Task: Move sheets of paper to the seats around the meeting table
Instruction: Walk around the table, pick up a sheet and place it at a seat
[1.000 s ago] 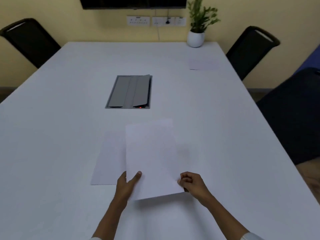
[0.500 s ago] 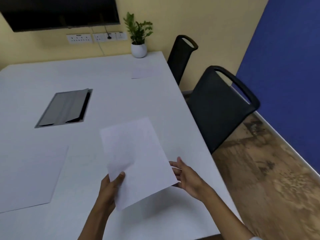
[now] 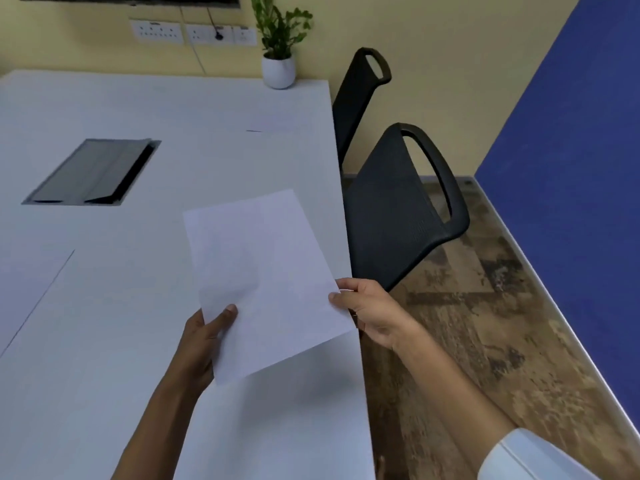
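I hold a white sheet of paper above the white meeting table, near its right edge. My left hand grips the sheet's lower left corner, thumb on top. My right hand pinches its right edge. A second sheet lies flat on the table at the far left. A third sheet lies at the far right edge, in front of the far black chair. The near black chair stands just right of the held sheet.
A grey cable hatch is set into the table's middle. A potted plant stands at the far right corner. Wall sockets sit below a dark screen. Wooden floor and a blue wall lie to the right.
The view has swung right, from the table's middle toward the right-side chairs. The held sheet has travelled right toward the table edge, away from the sheet lying on the table. My right hand now pinches the sheet's edge.
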Tool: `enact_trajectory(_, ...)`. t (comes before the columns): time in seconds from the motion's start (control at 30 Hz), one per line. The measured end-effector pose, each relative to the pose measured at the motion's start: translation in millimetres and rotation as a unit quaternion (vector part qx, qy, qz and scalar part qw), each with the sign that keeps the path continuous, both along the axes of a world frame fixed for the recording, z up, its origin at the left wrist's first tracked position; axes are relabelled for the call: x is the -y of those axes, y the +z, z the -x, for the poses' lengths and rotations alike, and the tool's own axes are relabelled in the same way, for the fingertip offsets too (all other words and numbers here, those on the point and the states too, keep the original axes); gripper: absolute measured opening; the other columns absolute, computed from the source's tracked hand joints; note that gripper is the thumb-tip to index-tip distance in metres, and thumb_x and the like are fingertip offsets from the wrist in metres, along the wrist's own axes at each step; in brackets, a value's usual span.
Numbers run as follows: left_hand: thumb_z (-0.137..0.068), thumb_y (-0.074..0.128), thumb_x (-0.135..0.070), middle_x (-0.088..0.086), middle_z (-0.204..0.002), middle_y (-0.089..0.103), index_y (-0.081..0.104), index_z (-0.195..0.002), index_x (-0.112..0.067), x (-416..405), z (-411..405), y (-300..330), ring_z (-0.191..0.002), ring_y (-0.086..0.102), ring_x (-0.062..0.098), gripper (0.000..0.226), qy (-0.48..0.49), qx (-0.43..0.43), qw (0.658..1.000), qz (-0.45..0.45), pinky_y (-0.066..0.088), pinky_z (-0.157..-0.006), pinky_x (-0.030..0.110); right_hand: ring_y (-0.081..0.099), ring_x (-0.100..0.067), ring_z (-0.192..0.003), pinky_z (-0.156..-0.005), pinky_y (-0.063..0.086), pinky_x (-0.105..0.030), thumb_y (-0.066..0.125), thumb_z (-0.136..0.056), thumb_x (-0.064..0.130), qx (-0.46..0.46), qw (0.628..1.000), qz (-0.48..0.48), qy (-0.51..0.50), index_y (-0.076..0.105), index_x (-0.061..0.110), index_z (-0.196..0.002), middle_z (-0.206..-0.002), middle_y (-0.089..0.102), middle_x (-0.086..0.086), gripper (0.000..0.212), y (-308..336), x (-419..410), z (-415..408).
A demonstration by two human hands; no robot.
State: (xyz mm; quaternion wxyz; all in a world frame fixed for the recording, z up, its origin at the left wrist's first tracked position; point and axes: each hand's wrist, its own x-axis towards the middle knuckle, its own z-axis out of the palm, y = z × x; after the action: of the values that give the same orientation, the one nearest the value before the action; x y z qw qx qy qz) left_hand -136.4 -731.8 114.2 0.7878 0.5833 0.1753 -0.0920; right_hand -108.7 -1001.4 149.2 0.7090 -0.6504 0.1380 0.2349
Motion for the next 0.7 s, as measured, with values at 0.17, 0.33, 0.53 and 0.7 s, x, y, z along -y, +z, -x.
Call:
enact_trajectory(0.17,-0.095,0.057,-0.016,0.004,-0.103,0.077,0.065,-0.114,-0.015,36.8,-10.2,-8.8,-0.088,0.075,0.024,0.020,0.072,-0.007,0.997,0.037,0.062,-0.067,0.035,0.075,-0.027,-0.097,-0.092,0.058,-0.043,0.063,-0.094,0.005,0.053,0.991,0.078,0.099,0.068,0.003,-0.116,-0.100,0.078,-0.011,0.023,10.4,24.4,-45.1)
enact_trajectory(0.33,-0.095,0.057,-0.011,0.012,-0.109,0.075,0.067,-0.112,-0.010,82.1,-21.7,-7.3,-0.091,0.074,0.026,0.020,0.172,-0.008,0.981,0.086,0.062,-0.071,0.038,0.074,-0.031,-0.098,-0.094,0.058,-0.044,0.065,-0.091,0.008,0.105,0.961,0.157,0.200,0.072,0.006,-0.110,-0.104,0.076,-0.020,0.020,30.5,45.9,-101.3)
enact_trajectory(0.53,-0.096,0.057,-0.012,0.012,-0.118,0.072,0.063,-0.124,-0.009,121.5,-52.9,17.8,-0.103,0.071,0.029,0.028,0.235,0.010,0.965,0.112,0.061,-0.074,0.038,0.066,-0.014,-0.072,-0.058,0.051,-0.024,0.064,-0.087,0.010,0.134,0.918,0.246,0.280,0.075,0.013,-0.096,-0.094,0.074,-0.005,0.015,64.7,58.7,-170.8)
enact_trajectory(0.7,-0.101,0.049,-0.016,0.015,-0.118,0.071,0.061,-0.125,-0.006,151.2,-94.6,31.5,-0.102,0.071,0.030,0.029,0.308,0.020,0.933,0.184,0.061,-0.075,0.042,0.068,-0.023,-0.089,-0.064,0.059,-0.031,0.074,-0.077,0.015,0.193,0.890,0.280,0.303,0.074,0.013,-0.099,-0.109,0.069,-0.009,0.023,78.3,56.8,-248.6)
